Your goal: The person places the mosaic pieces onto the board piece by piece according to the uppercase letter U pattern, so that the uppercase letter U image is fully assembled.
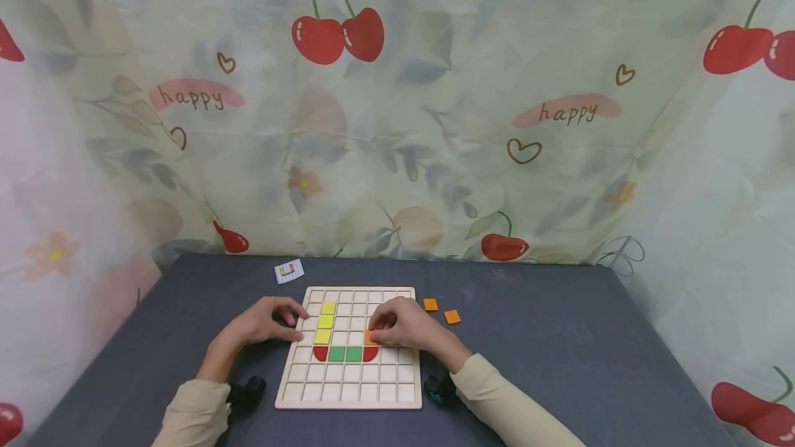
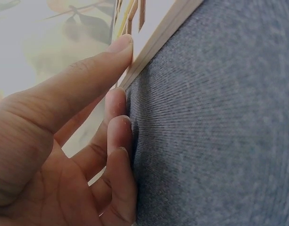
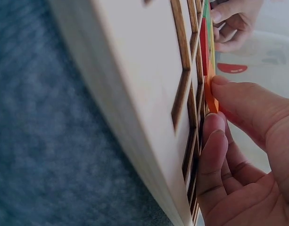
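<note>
A pale wooden grid board (image 1: 348,392) lies on the dark tabletop. My left hand (image 1: 263,319) is at its left edge; in the left wrist view the thumb (image 2: 87,73) rests against the rim, with the other fingers loosely bent beside it. My right hand (image 1: 404,323) is over the board's right half and pinches an orange square tile (image 3: 210,94) between thumb and fingers, right at the grid beside a red tile (image 3: 204,47). Yellow tiles (image 1: 325,321) form a column on the left. Below run two green tiles (image 1: 337,354), with a red rounded tile (image 1: 320,353) at each end.
Two orange tiles, one nearer (image 1: 453,317) and one farther (image 1: 430,305), lie on the table right of the board. A small printed card (image 1: 289,271) sits behind its left corner. A patterned curtain (image 1: 397,123) encloses the table's back and sides.
</note>
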`<state>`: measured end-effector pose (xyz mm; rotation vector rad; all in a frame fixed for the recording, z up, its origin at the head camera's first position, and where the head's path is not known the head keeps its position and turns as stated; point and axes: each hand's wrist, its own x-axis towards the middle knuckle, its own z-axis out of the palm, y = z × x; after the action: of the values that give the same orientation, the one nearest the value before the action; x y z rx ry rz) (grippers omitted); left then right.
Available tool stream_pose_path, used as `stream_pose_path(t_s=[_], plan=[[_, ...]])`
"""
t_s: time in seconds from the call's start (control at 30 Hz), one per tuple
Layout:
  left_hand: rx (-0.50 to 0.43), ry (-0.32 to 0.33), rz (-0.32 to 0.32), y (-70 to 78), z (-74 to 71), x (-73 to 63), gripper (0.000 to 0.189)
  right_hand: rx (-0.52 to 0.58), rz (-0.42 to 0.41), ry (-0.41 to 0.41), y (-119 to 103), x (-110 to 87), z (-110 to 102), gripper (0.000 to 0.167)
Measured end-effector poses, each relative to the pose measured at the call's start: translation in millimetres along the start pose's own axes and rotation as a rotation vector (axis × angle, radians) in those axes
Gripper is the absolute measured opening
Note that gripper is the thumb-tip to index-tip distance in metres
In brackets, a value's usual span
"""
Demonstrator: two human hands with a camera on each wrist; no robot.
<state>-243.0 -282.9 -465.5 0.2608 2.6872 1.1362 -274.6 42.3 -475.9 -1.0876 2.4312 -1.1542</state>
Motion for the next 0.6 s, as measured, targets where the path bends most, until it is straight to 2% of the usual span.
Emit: stream_pose_path(t_s=[0.27, 0.6], plan=[[-0.006, -0.002, 0.011, 0.4, -0.3, -0.5, 0.036, 0.001, -0.013, 0.005, 0.1, -0.4, 0.0, 0.005], [-0.001, 0.005, -0.002, -2.1, -0.9, 2.5, 0.035, 0.107, -0.077, 0.012, 7.5, -9.4, -10.3, 0.012]])
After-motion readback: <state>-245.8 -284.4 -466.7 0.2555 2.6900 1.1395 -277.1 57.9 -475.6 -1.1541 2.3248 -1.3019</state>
